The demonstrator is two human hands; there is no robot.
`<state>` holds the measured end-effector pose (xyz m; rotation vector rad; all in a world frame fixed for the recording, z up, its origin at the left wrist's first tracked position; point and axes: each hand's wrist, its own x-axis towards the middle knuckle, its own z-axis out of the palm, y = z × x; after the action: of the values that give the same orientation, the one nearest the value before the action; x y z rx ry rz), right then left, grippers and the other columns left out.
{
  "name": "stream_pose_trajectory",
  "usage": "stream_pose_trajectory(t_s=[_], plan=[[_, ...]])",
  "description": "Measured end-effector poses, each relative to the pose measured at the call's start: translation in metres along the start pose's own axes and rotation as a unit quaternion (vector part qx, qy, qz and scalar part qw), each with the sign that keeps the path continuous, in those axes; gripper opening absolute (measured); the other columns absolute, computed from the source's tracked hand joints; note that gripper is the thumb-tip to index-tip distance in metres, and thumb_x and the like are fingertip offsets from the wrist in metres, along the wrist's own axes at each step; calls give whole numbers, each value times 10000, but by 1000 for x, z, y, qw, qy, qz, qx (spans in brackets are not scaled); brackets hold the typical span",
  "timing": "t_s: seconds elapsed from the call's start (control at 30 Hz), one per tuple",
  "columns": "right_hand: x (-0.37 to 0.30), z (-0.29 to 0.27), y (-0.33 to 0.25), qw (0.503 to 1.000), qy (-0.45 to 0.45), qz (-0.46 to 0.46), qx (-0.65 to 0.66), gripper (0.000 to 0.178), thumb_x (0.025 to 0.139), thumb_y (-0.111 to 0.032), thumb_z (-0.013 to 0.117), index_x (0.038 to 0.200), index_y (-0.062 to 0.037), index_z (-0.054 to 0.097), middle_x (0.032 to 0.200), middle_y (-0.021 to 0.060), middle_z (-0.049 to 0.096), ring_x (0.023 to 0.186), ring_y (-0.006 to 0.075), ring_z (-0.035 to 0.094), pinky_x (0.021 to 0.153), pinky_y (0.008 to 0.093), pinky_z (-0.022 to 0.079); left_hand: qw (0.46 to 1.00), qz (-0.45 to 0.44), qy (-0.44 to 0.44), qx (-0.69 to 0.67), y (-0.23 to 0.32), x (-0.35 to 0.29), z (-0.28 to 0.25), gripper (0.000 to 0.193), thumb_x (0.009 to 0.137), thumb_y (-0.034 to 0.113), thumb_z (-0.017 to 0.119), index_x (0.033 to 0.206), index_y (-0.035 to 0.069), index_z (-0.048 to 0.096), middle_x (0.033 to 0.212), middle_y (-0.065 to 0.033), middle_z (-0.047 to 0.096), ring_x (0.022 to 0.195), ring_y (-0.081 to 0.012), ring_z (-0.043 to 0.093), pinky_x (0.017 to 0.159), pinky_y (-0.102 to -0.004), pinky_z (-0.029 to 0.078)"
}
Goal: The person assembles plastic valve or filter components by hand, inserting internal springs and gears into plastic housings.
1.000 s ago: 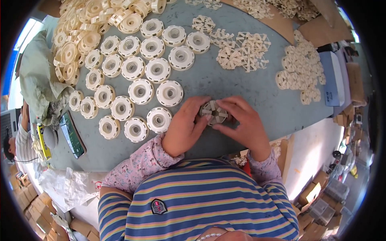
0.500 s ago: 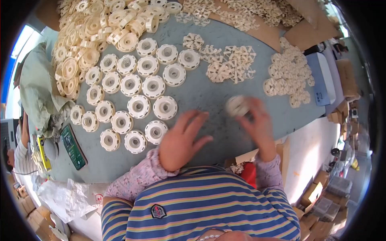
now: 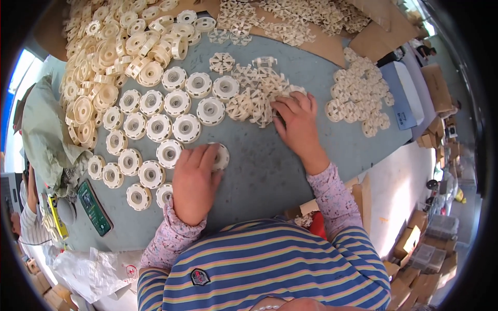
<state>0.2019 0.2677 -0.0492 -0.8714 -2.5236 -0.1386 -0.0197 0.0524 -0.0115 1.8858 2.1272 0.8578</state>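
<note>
My left hand (image 3: 195, 176) is low over the front of a group of white round wheel-like parts (image 3: 176, 102). Its bent fingers and thumb close on the rim of one white wheel-like part (image 3: 222, 157), partly hidden by the hand. Many of these parts show a metal coil in the middle. Further right and farther away, my right hand (image 3: 296, 122) reaches into a loose heap of cream openwork pieces (image 3: 254, 98). Its fingers are curled, thumb beneath, around a cream openwork piece mostly hidden by the fingers.
A big heap of cream rings (image 3: 111, 49) fills the far left. More openwork pieces (image 3: 311, 18) lie on cardboard at the back, and another cluster (image 3: 360, 96) sits at right beside a blue box (image 3: 407, 103). A phone (image 3: 95, 208) lies at the left edge near a green cloth (image 3: 46, 132).
My right hand, blurred with a round cream piece before, has moved away from me and leftward to the openwork heap, which looks larger. My left hand has moved left, onto the wheel-like parts.
</note>
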Motion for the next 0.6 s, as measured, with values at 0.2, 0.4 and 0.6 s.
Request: stream_pose_trajectory(t_s=[0.2, 0.4, 0.6], plan=[[-28, -15, 11, 993, 12, 31, 112, 419, 792, -128, 843, 1201, -156, 757, 1182, 48, 740, 1288, 314, 574, 1183, 529, 400, 993, 63, -34, -94, 15, -5, 16, 705, 689, 11, 880, 1359, 72, 668, 1332, -128, 680, 1132, -359, 639, 974, -456, 557], [-52, -8, 41, 792, 135, 332, 495, 197, 1019, -87, 728, 1214, -68, 744, 983, 22, 760, 947, 110, 675, 857, 265, 532, 985, -42, -117, -122, 32, -16, 23, 753, 803, 68, 865, 1497, 114, 574, 1474, -150, 556, 1034, -355, 715, 838, -448, 616], [-62, -46, 13, 774, -19, 320, 547, 198, 1045, -104, 721, 1233, -44, 740, 924, 4, 754, 894, 105, 683, 817, 252, 536, 983, -15, -90, -156, 27, -18, 36, 739, 846, 68, 843, 1521, 100, 544, 1491, -177, 535, 1019, -377, 733, 816, -446, 627]])
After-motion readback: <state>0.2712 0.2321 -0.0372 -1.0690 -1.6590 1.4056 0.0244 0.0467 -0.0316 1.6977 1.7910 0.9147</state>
